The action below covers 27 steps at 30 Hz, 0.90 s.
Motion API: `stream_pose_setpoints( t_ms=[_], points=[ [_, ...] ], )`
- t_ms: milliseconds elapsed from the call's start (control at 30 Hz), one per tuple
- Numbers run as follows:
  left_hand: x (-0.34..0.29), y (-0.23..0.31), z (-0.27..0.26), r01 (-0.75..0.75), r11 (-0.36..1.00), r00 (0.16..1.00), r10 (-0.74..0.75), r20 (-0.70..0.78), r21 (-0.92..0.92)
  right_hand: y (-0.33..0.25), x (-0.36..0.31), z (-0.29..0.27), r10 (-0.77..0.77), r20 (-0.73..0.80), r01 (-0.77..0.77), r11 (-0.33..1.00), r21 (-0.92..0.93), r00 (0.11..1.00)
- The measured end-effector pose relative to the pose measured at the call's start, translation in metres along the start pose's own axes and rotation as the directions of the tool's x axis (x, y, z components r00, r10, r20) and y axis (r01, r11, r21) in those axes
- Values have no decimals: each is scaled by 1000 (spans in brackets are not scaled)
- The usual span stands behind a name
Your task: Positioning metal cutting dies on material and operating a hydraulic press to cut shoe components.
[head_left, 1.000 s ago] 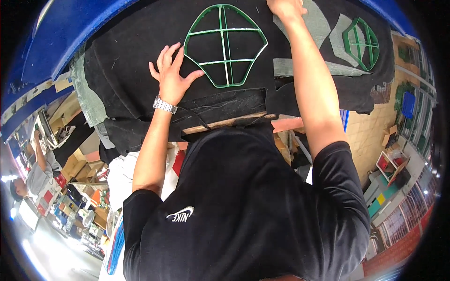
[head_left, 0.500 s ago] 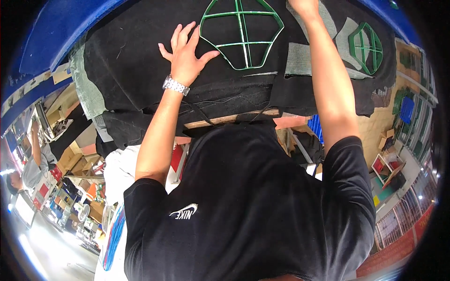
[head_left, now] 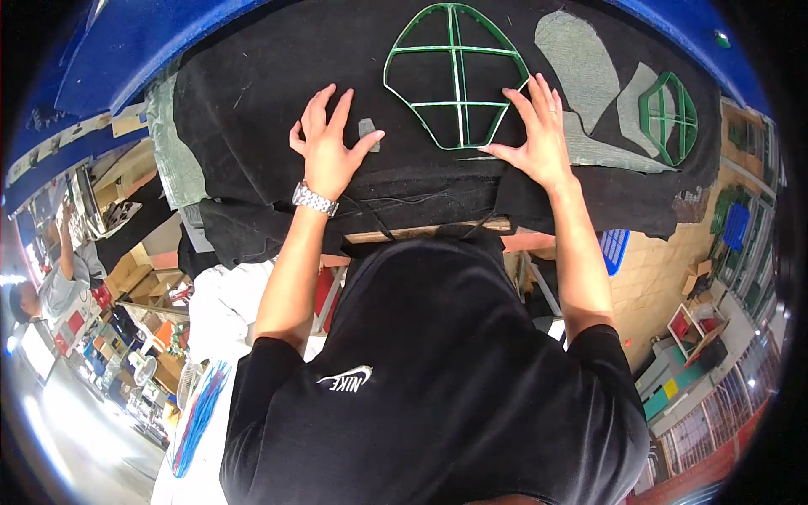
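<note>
A large green-edged cutting die (head_left: 459, 77), an open frame with cross bars, lies on black material (head_left: 252, 109). My right hand (head_left: 543, 139) grips its lower right corner, thumb at the near edge and fingertips over the side. To the left of the die, my left hand (head_left: 328, 147) rests on the black material with its fingers spread, holding nothing. Close by its thumb sits a small grey piece (head_left: 367, 128). A smaller green cutting die (head_left: 667, 118) lies at the far right, partly over grey material.
Grey textured sheet (head_left: 579, 63) shows beyond my right hand. Blue machine parts (head_left: 143, 55) border the work surface at the far side. A blue basket (head_left: 614, 251) is at floor level on the right. Another person (head_left: 63, 273) is at the far left.
My right hand has come back from the far right edge of view to the large die. My left hand has drawn nearer to me, and the small grey piece now shows beside it.
</note>
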<state>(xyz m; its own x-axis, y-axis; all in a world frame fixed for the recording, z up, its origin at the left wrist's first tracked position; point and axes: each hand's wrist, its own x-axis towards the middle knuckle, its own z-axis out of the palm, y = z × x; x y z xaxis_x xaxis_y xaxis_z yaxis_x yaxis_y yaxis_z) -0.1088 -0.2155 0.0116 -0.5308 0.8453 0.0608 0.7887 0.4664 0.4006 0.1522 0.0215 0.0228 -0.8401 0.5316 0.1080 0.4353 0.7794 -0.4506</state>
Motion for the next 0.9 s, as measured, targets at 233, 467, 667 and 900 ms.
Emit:
stream_pose_setpoints(
  t_ms=[233,467,667,900],
  points=[
    [6,33,18,92,996,996,-92,21,19,13,-6,15,-86,-50,88,996,32,995],
    [14,32,29,81,997,994,-82,-65,-21,27,-4,20,-127,-107,137,986,93,986],
    [11,29,36,70,997,993,-69,-96,15,27,-5,19,-105,-110,119,985,125,988],
    [13,33,36,71,997,993,-70,-99,13,27,-5,17,-117,-144,134,984,118,983]
  ],
)
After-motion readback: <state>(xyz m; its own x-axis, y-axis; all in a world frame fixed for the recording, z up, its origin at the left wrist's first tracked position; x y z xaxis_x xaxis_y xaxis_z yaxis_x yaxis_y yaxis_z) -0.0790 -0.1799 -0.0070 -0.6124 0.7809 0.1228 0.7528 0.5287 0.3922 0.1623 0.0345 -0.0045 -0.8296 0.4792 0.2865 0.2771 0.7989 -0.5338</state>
